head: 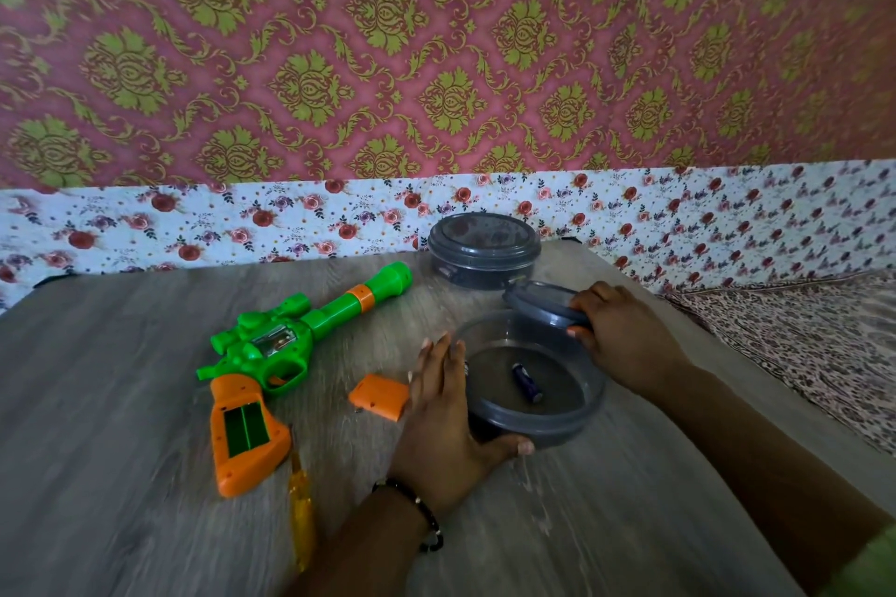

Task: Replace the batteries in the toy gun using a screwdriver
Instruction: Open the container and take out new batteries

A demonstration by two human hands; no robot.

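Wooden table (121,402): left hand (443,407) flat against the tub (533,422), right hand (620,335) gripping its lid (543,301) at one o'clock. Keep steady; grab the battery (527,382).

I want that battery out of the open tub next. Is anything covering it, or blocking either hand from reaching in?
Nothing visible does. The lid is lifted off to the far side in the right hand, so the battery lies exposed in the open container. The left hand rests on the container's near-left wall.
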